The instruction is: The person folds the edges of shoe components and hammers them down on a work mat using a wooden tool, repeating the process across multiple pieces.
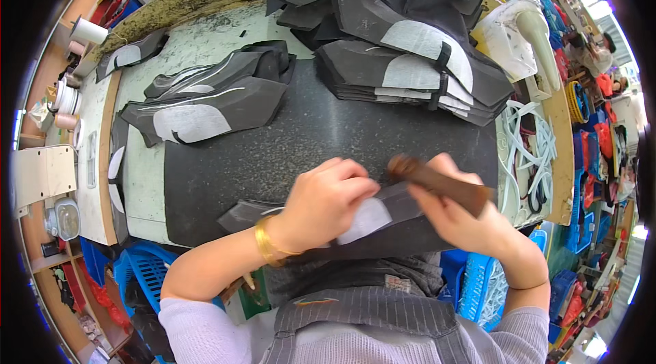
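Observation:
Dark grey cut pieces (239, 217) with a pale patch (369, 220) lie at the near edge of a black work mat (212, 172). Over them is my left hand (324, 200), its fingers curled and pinched together; whatever is between the fingertips cannot be made out. My right hand (454, 210) grips a thick brown wooden-looking bar (441, 183), slanted with one end toward the left hand. Motion smears the bar, so its exact kind is unclear. My forearms partly cover the pieces beneath.
A tall pile of similar grey pieces (362, 63) fills the far right of the table, and a smaller pile (225, 104) lies far left. Right of the mat are pale blue strips (526, 152) and a white container (506, 39). Blue baskets (143, 261) stand below the near edge.

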